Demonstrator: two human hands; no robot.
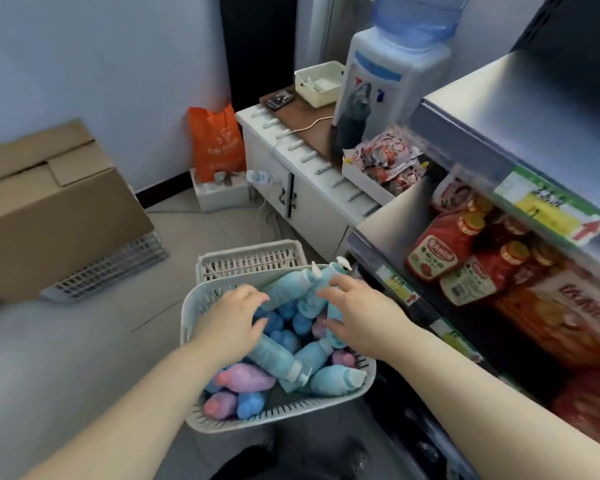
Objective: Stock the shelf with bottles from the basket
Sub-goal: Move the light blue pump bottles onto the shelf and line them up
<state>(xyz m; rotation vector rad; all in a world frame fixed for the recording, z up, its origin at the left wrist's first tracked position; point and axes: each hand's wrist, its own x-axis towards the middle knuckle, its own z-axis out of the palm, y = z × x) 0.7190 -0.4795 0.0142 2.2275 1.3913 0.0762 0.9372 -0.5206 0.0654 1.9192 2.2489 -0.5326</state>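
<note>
Tiled floor (pixel 84 358) close below me carries the basket (pixel 187 306), set just beside the shelf (pixel 388 223), presumably so that each carry is short. Bottles (pixel 274 358) in pale blue, dark blue and pink lie piled loose inside it. I see none on the shelf.

- Left hand (pixel 229 317): curled over the dark blue ones. Blur hides whether it grips anything.
- Right hand (pixel 361 306): spread open, fingertips touching 2 pump bottles (pixel 312 282) leaning on the far rim, likely picking those first.

Farther right, red sauce bottles (pixel 440 251) fill a shelf tier.
</note>
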